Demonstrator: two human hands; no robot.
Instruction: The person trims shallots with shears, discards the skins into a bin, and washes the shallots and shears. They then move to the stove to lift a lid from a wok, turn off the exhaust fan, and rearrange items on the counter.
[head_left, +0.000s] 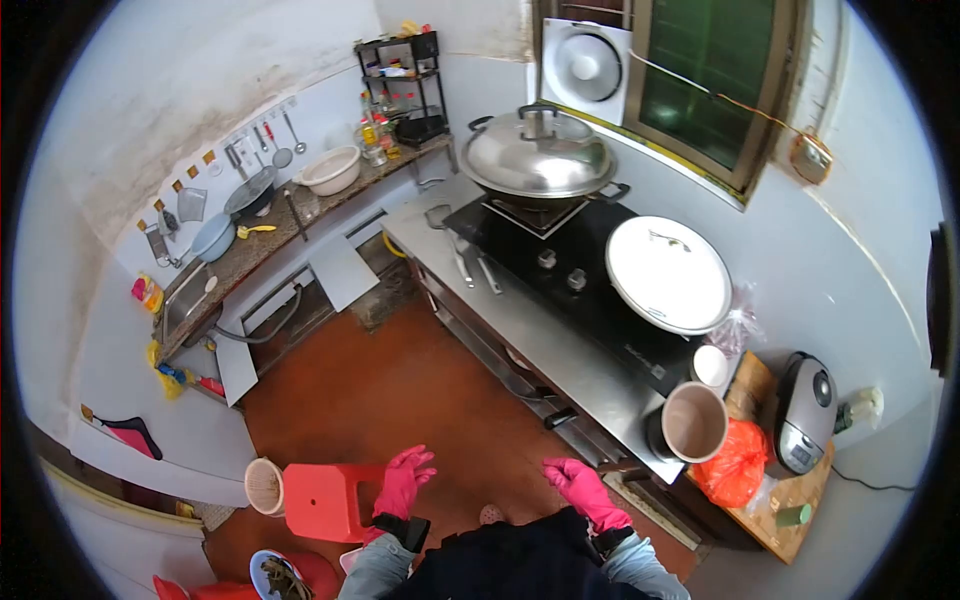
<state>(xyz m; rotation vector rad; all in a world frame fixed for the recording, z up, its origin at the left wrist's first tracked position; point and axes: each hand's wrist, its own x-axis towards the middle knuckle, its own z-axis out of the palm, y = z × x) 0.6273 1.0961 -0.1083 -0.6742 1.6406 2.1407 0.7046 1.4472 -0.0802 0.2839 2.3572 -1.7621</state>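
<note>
Both of my hands wear pink rubber gloves and are held up over the reddish-brown floor (370, 400). My left hand (403, 482) has its fingers spread, with nothing in it. Just left of it stands a red plastic stool (325, 500). My right hand (585, 492) has its fingers stretched out to the left, also holding nothing. It is nearest to the front of the steel-topped counter (600, 400), apart from it. On the black gas stove (560, 255) sit a large lidded wok (540, 155) and a big white round lid or tray (668, 275).
A spatula (460, 255) lies on the counter. A beige pot (693, 422), an orange-red plastic bag (735, 465) and a rice cooker (805, 410) stand at the right. Cabinet doors (342, 275) hang open at the left. A bin (264, 487) and a basin (275, 575) sit near the stool.
</note>
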